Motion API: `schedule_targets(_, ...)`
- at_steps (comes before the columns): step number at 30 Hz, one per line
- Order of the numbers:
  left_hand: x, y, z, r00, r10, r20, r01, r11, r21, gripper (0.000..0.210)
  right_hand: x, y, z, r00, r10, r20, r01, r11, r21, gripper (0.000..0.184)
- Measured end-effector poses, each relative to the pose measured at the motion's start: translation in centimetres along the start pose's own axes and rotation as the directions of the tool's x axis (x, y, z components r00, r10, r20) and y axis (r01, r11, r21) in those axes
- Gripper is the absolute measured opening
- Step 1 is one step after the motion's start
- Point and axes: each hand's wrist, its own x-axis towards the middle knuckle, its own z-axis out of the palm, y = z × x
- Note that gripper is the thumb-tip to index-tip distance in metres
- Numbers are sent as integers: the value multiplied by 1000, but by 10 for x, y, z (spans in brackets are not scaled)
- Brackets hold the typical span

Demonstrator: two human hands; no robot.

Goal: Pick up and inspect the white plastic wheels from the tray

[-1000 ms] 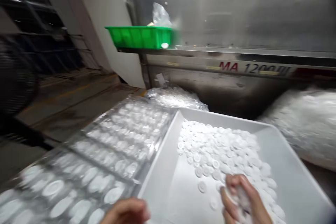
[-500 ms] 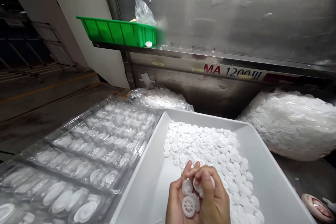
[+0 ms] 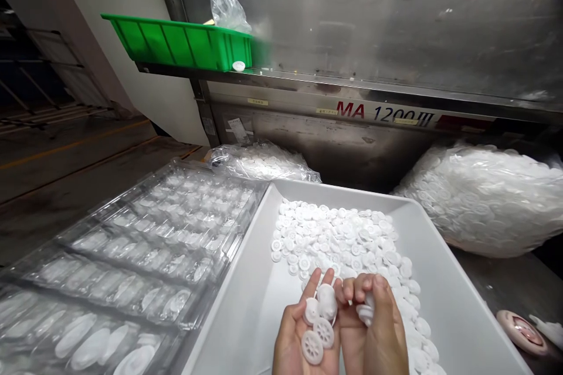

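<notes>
The left hand (image 3: pixel 303 328) is held palm up over the white tray (image 3: pixel 246 316), its fingers (image 3: pixel 317 281) loosely spread, and several white discs (image 3: pixel 319 322) are cradled in the palm. The right hand (image 3: pixel 378 328) is kept just beside it, fingers (image 3: pixel 363 287) curled narrowly around a few more discs. A heap of discs (image 3: pixel 347 240) is spread in the tray beyond the hands. Compared with half a second before, the hands have been drawn slightly apart, and the left palm is seen opened wider.

Left hand (image 3: pixel 303 334) cupping white wheels (image 3: pixel 319 328), right hand (image 3: pixel 378 328) pinching more, grey tray (image 3: pixel 246 316)
</notes>
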Motion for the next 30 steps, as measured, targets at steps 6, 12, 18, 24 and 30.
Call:
schedule_targets(6, -4, 9, -2, 998, 23, 54, -25, 999, 22, 36, 2, -4, -11, 992, 120, 25, -113, 972, -206, 31)
schedule_targets(12, -8, 8, 3, 997, 48, 67, -50, 999, 21, 38, -2, 13, -19, 995, 91, 43, -63, 896, -439, 37)
schedule_targets(18, -11, 8, 7, 997, 69, 45, -69, 998, -4, 38, -4, 15, -16, 988, 143, 50, -106, 888, -447, 39)
schedule_targets(24, -15, 14, 14, 996, 82, -16, -83, 995, -46, 56, -2, -5, -14, 955, 284, 80, -260, 938, -228, 37)
schedule_targets(30, -10, 16, 12, 994, 87, -58, -92, 993, -71, 57, 0, -13, -21, 976, 214, 32, -198, 943, -266, 28)
